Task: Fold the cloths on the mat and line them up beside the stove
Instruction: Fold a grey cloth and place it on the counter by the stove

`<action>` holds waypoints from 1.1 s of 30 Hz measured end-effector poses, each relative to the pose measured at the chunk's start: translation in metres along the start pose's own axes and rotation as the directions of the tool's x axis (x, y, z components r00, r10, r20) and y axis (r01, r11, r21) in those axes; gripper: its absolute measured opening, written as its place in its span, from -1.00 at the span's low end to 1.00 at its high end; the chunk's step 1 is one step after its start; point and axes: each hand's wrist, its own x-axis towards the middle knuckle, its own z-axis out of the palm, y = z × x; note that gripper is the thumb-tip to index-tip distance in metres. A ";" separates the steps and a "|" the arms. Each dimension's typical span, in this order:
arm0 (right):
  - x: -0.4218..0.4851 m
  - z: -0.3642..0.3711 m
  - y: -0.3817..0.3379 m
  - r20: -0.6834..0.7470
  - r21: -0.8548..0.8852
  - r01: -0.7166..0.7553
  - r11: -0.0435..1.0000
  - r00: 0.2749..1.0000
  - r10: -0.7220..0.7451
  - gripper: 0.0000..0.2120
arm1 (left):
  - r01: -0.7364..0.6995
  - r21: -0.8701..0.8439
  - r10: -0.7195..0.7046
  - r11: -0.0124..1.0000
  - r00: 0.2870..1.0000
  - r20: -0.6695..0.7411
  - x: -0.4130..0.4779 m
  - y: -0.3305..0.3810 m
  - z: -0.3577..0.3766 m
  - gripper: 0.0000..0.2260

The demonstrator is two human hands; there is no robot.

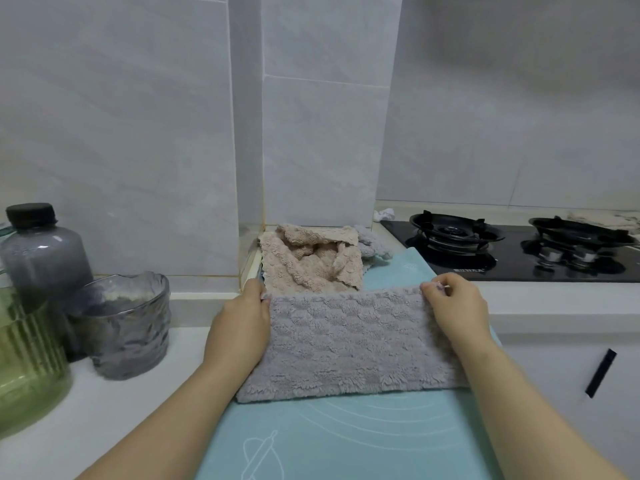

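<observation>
Thumb and fingers of my left hand [242, 317] pinch the far left corner of the grey cloth [346, 344], and my right hand [453, 306] pinches its far right corner the same way. The cloth lies crosswise on the pale blue mat [346, 441], its near edge resting flat.

The mat carries a white rolling pin outline [258, 452] and curved lines, but no words I can read. The stove [512, 271] has a small white label [464, 270] on its front edge, too blurred to make out.

Just beyond my hands, a beige cloth [311, 261] sits crumpled at the mat's far end against the tiled wall. A second grey cloth [372, 245] peeks out behind it, touching it. That makes three cloths at the mat.

The stove lies to the right of the mat, with two black burners [453, 233]. A white crumpled scrap [384, 214] lies at its back left corner.

On the counter to my left stand three vessels: a dark bottle [41, 258] with a black cap, a grey glass cup [121, 327] and a green ribbed jar [27, 362]. One black handle [601, 372] shows on the cabinet below right.
</observation>
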 end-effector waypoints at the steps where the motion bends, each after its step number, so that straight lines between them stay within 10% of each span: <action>1: 0.000 0.004 0.004 0.016 -0.013 -0.007 1.000 1.000 0.007 -0.85 | -0.007 0.015 0.007 1.000 1.000 0.004 0.001 -0.001 0.002 -0.82; 10: 0.002 -0.005 0.005 0.196 -0.051 0.033 0.998 0.980 -0.022 -0.98 | 0.011 0.006 -0.011 1.000 1.000 -0.004 0.004 -0.003 0.001 -0.82; 18: 0.007 0.006 0.005 0.062 -0.165 0.057 0.985 0.997 -0.047 -0.92 | 0.088 -0.005 -0.088 0.996 0.996 0.034 0.006 -0.005 -0.002 -0.90; 27: -0.003 -0.009 0.006 0.279 -0.441 -0.035 0.897 0.944 0.174 -0.51 | -0.033 0.179 0.048 0.983 0.995 -0.083 -0.005 0.013 -0.023 -0.74; 33: -0.007 -0.011 0.015 0.308 -0.490 -0.092 0.867 0.912 0.271 -0.51 | -0.505 0.044 0.406 0.862 0.739 0.538 -0.025 0.027 -0.003 -0.20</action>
